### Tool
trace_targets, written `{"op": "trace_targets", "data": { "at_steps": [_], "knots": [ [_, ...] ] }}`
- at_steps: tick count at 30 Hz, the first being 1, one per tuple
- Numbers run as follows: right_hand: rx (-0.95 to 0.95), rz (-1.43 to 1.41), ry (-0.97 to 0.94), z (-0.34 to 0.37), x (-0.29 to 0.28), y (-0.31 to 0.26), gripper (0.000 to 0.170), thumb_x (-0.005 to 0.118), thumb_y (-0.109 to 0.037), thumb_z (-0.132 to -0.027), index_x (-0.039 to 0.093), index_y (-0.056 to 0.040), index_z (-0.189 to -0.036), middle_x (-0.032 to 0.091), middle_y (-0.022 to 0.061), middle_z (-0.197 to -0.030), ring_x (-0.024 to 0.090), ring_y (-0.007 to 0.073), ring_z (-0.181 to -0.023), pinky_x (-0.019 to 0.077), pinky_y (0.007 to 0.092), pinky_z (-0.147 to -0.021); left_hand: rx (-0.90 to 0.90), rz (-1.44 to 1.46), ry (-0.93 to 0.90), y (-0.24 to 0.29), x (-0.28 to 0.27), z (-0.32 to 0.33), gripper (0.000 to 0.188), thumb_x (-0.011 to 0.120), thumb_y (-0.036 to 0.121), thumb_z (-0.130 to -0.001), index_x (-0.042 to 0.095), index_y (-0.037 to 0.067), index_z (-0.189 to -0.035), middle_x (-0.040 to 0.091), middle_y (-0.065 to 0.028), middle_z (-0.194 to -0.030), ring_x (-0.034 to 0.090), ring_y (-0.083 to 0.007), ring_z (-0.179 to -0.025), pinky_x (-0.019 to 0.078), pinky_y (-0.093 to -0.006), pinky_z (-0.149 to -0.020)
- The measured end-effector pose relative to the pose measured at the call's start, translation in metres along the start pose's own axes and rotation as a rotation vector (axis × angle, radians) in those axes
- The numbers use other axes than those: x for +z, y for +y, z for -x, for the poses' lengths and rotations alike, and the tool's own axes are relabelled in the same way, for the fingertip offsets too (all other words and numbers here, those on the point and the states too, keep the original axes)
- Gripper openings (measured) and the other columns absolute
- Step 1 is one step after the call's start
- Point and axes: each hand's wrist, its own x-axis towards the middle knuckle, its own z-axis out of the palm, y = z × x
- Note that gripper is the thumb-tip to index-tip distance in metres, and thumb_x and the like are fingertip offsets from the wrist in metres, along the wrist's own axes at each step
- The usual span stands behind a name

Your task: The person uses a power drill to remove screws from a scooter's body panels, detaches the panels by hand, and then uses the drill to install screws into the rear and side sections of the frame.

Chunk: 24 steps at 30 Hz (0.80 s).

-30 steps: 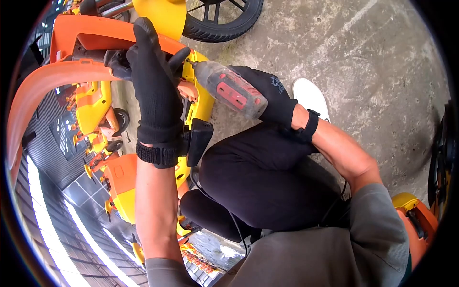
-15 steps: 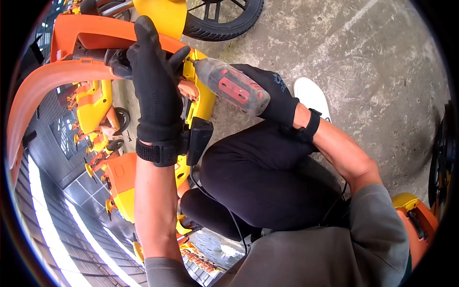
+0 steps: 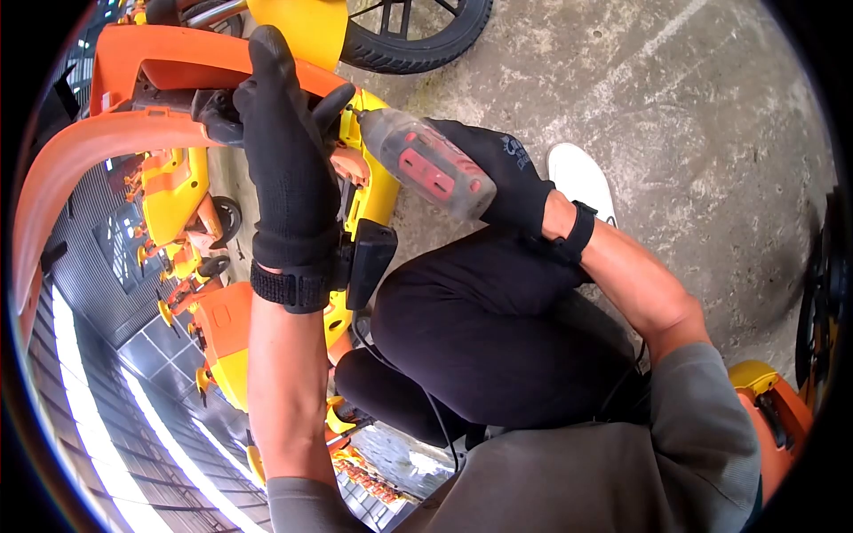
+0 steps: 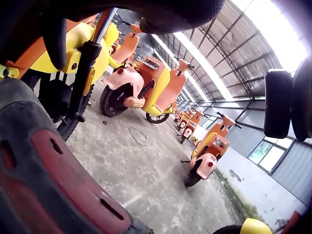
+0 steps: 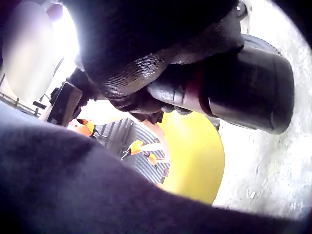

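In the head view the gloved right hand [image 3: 499,173] grips a grey and red power driver [image 3: 431,169]. Its bit meets the yellow panel [image 3: 382,182] beside a small hole or fastener. The gloved left hand [image 3: 289,169] lies over the orange frame piece [image 3: 191,49], fingers extended, with one digit pointing toward the driver's tip. The driver's body [image 4: 73,175] fills the lower left of the left wrist view. In the right wrist view the right glove [image 5: 161,44] wraps the driver's handle, whose dark base [image 5: 253,90] sticks out; the bit is hidden there.
A black wheel [image 3: 418,44] and yellow fender [image 3: 302,31] stand beyond the frame. Several orange and yellow scooters [image 4: 146,87] stand on the concrete floor [image 4: 131,165]. Another vehicle part [image 3: 773,409] is at the right. A cable [image 3: 435,413] crosses the dark trousers.
The driver's rear end swung slightly outward and back, while its tip stays at the yellow panel. The left hand keeps nearly the same place.
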Motion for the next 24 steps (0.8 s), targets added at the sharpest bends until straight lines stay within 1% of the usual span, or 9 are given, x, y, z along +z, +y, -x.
{"op": "trace_targets", "data": {
  "at_steps": [2, 8, 10, 12, 13, 14, 16, 18, 24],
  "knots": [
    [0.026, 0.010, -0.016, 0.001, -0.002, -0.007, 0.068, 0.076, -0.016, -0.072, 0.045, -0.0066, -0.132, 0.061, 0.0171, -0.114, 0.060, 0.0332, -0.104, 0.0488, 0.0359, -0.087, 0.014, 0.054, 0.024, -0.003, -0.001, -0.001, 0.055, 0.057, 0.047, -0.091, 0.042, 0.005, -0.124, 0.058, -0.0135, -0.102, 0.062, -0.0286, -0.102, 0.0522, -0.0390, -0.084],
    [-0.101, 0.071, 0.057, 0.009, -0.008, -0.003, 0.070, 0.075, -0.018, -0.072, 0.044, -0.0073, -0.135, 0.060, 0.0172, -0.115, 0.061, 0.0329, -0.102, 0.0481, 0.0356, -0.089, -0.069, 0.005, -0.002, -0.008, -0.009, -0.002, 0.052, 0.048, 0.042, -0.097, 0.039, 0.009, -0.136, 0.056, -0.0126, -0.099, 0.062, -0.0246, -0.101, 0.0498, -0.0317, -0.081],
    [-0.106, 0.102, -0.014, 0.016, -0.014, 0.003, 0.072, 0.074, -0.018, -0.073, 0.043, -0.0055, -0.136, 0.059, 0.0171, -0.118, 0.060, 0.0301, -0.106, 0.0472, 0.0362, -0.092, -0.083, 0.087, -0.039, -0.004, -0.022, -0.004, 0.039, 0.051, 0.038, -0.097, 0.054, 0.001, -0.110, 0.051, -0.0062, -0.102, 0.057, -0.0143, -0.098, 0.0501, -0.0307, -0.088],
    [-0.017, -0.042, -0.090, 0.028, -0.034, -0.024, 0.065, 0.072, -0.011, -0.075, 0.046, -0.0029, -0.134, 0.057, 0.0162, -0.125, 0.055, 0.0264, -0.117, 0.0456, 0.0361, -0.096, 0.506, -0.628, -0.304, 0.013, -0.033, 0.015, 0.043, 0.042, 0.023, -0.101, 0.038, 0.001, -0.139, 0.054, -0.0147, -0.105, 0.061, -0.0255, -0.102, 0.0467, -0.0365, -0.093],
    [-0.152, 0.012, -0.005, 0.033, -0.036, -0.023, 0.059, 0.070, -0.008, -0.077, 0.048, -0.0024, -0.132, 0.058, 0.0155, -0.124, 0.056, 0.0261, -0.117, 0.0461, 0.0349, -0.095, 0.114, -0.031, -0.294, 0.032, -0.034, 0.030, 0.042, 0.040, 0.013, -0.100, 0.034, -0.001, -0.140, 0.051, -0.0184, -0.121, 0.056, -0.0310, -0.113, 0.0430, -0.0411, -0.100],
    [-0.296, 0.069, 0.082, 0.035, -0.039, -0.020, 0.053, 0.068, -0.005, -0.080, 0.051, -0.0019, -0.130, 0.059, 0.0148, -0.124, 0.056, 0.0258, -0.116, 0.0467, 0.0338, -0.094, 0.425, -0.481, -0.406, 0.037, -0.057, 0.032, 0.044, 0.039, 0.017, -0.101, 0.034, 0.001, -0.141, 0.043, -0.0218, -0.137, 0.048, -0.0379, -0.124, 0.0393, -0.0453, -0.104],
    [-0.254, 0.353, 0.001, 0.035, -0.076, -0.035, 0.041, 0.066, -0.003, -0.082, 0.058, -0.0010, -0.122, 0.063, 0.0109, -0.116, 0.061, 0.0217, -0.106, 0.0490, 0.0302, -0.089, 0.314, -0.044, -0.464, 0.063, -0.085, 0.051, 0.048, 0.037, 0.025, -0.101, 0.033, 0.001, -0.142, 0.036, -0.0229, -0.144, 0.042, -0.0389, -0.129, 0.0364, -0.0469, -0.106],
    [0.495, -0.368, 0.127, 0.037, -0.093, -0.049, 0.030, 0.067, -0.008, -0.085, 0.063, -0.0042, -0.114, 0.066, 0.0073, -0.103, 0.062, 0.0119, -0.087, 0.0514, 0.0273, -0.078, 0.220, 0.019, -0.182, 0.082, -0.124, 0.080, 0.043, 0.033, 0.017, -0.099, 0.039, -0.006, -0.135, 0.048, -0.0240, -0.134, 0.052, -0.0352, -0.120, 0.0435, -0.0396, -0.099],
    [0.212, -0.741, 0.189, 0.046, -0.127, -0.116, 0.069, 0.067, -0.025, -0.083, 0.035, 0.0022, -0.138, 0.053, 0.0156, -0.126, 0.058, 0.0201, -0.087, 0.0504, 0.0295, -0.075, -0.134, -0.266, 0.455, 0.056, -0.321, 0.224, 0.048, 0.039, 0.031, -0.101, 0.043, -0.003, -0.134, 0.053, -0.0173, -0.131, 0.055, -0.0259, -0.118, 0.0460, -0.0351, -0.098]
  ]
}}
